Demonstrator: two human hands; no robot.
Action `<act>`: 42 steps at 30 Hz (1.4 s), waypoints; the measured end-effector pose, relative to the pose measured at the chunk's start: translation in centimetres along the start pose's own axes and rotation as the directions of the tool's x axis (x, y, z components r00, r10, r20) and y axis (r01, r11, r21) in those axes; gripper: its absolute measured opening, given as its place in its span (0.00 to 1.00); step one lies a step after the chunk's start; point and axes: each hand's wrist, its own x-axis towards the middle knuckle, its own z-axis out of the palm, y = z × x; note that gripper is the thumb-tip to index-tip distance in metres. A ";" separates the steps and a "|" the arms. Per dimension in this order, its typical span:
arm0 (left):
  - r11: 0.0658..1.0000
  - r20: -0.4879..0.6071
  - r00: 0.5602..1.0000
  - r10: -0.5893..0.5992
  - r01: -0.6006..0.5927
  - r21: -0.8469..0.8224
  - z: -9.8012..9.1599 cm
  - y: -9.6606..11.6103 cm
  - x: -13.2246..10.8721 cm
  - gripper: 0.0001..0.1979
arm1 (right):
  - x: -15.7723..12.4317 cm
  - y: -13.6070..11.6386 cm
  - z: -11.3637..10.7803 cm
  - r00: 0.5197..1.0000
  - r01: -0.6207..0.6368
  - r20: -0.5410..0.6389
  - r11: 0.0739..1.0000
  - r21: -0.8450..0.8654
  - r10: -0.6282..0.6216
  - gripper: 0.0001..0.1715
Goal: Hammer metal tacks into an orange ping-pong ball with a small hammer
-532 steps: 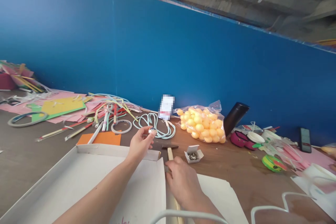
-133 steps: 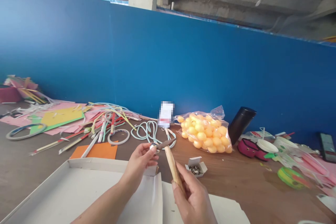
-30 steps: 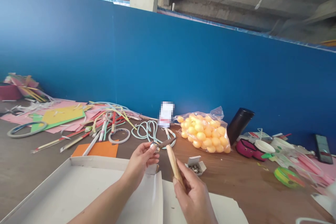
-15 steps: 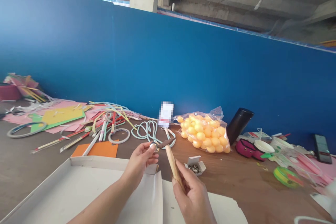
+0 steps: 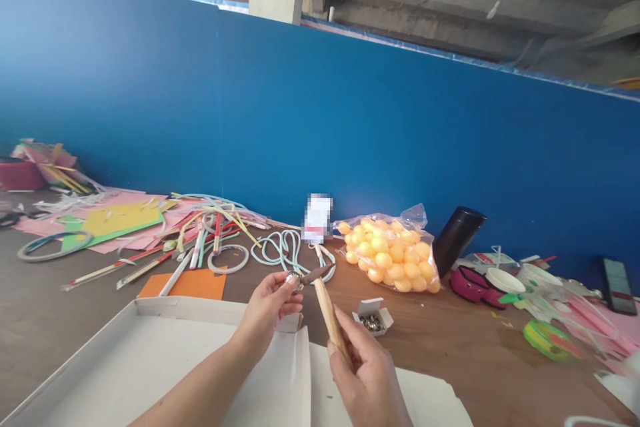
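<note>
My left hand (image 5: 267,309) pinches a small shiny metal ball (image 5: 293,279) between thumb and fingertips, held above the rim of a white cardboard box (image 5: 150,347). My right hand (image 5: 367,380) grips the wooden handle of a small hammer (image 5: 327,310), which tilts up and to the left. The hammer's dark metal head (image 5: 317,273) touches the ball. A little open white box of metal pieces (image 5: 373,317) sits on the brown table just right of the hammer.
A bag of orange balls (image 5: 390,255) and a tilted black cylinder (image 5: 457,232) stand behind. Coiled pale tubing (image 5: 285,247), coloured sticks, orange card (image 5: 185,284) and paper litter the left. Pink and green items and a phone (image 5: 619,277) lie at right. A blue wall backs the table.
Long ago the hammer lay on the table under my right hand; it has since been lifted to the ball. Over the last second nothing moved but a slight camera shift.
</note>
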 end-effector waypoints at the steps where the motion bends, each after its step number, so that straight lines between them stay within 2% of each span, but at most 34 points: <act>1: 1.000 -0.003 1.000 0.002 -0.002 -0.001 0.0 0.0 0.0 0.16 | 0.0 0.0 0.0 1.000 0.000 0.007 1.000 0.004 0.000 0.28; 14: 1.000 0.009 1.000 -0.009 0.009 0.024 0.1 0.1 0.0 0.15 | 0.1 -0.4 -0.3 0.998 -0.053 0.043 0.998 0.015 0.052 0.29; 22: 1.000 0.013 1.000 -0.007 0.007 0.011 0.0 0.0 0.0 0.16 | 0.1 -0.2 0.0 0.999 -0.037 0.001 0.999 0.028 0.037 0.29; 42: 1.000 0.000 1.000 -0.008 0.008 0.012 0.1 0.1 -0.1 0.16 | 0.1 -0.4 -0.1 0.997 -0.069 0.043 0.996 0.063 0.066 0.29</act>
